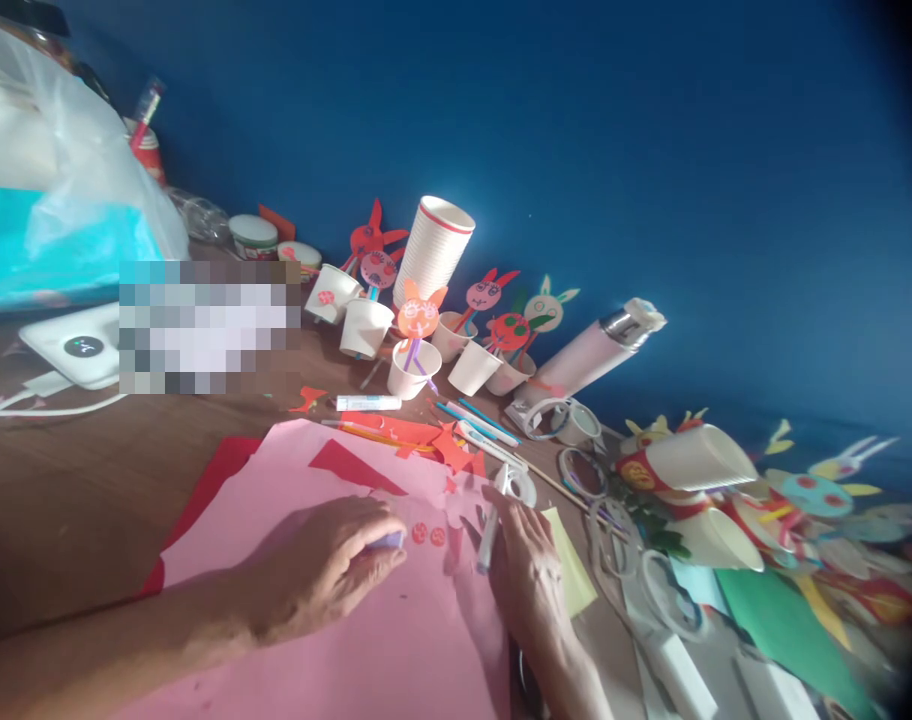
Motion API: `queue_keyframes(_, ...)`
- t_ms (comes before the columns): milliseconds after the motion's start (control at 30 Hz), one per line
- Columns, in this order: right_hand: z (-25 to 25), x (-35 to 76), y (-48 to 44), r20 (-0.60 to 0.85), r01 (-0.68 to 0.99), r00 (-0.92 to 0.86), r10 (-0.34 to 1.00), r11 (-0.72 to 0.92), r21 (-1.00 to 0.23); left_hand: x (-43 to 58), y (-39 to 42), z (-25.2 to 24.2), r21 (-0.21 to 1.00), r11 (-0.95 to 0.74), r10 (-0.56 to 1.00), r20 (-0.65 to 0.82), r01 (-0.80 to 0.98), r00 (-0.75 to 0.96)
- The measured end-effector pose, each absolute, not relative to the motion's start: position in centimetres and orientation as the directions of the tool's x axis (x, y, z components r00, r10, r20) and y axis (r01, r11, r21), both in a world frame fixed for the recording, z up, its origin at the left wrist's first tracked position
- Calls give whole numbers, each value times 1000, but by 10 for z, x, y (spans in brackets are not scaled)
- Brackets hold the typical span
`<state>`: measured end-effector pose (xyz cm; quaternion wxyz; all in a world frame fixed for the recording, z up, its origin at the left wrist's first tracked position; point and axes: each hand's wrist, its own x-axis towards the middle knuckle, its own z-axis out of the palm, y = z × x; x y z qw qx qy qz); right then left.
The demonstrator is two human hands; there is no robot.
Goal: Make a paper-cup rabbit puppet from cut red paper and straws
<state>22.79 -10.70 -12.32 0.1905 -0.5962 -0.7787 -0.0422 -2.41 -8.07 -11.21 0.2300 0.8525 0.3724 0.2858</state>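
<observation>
My left hand (343,560) is closed on a small lavender piece (387,541), mostly hidden by the fingers, above a pink paper sheet (336,650). Just right of its fingertips, two small red patterned circles (428,535) lie on the sheet. My right hand (529,560) rests at the sheet's right edge, its fingers bent round a short white pen-like stick (487,540); motion blur softens the grip. Beyond those fingers lies a white tape roll (516,485). A yellow paper slip (572,565) pokes out beside the wrist.
Paper cups (415,370) with rabbit-faced paper figures stand along the blue wall, near a stack of cups (435,250) and a leaning flask (591,355). Orange scraps (396,430) and pens (482,420) lie behind the sheet. A power bank (77,345) sits left; green paper (786,630) lies right.
</observation>
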Motion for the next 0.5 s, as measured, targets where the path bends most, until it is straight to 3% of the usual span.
queue_keyframes(100, -121, 227, -106, 352, 948, -248, 903, 301, -102, -24, -80, -108, 675, -511, 827, 217, 532, 519)
queue_keyframes(300, -120, 218, -108, 333, 943, -246, 910, 304, -132, -23, -79, -96, 735, -284, 912, 8, 616, 410)
queue_keyframes(500, -114, 213, -110, 420, 959, -203, 884, 266, -95, -26, -78, -96, 745, -303, 916, 55, 595, 398)
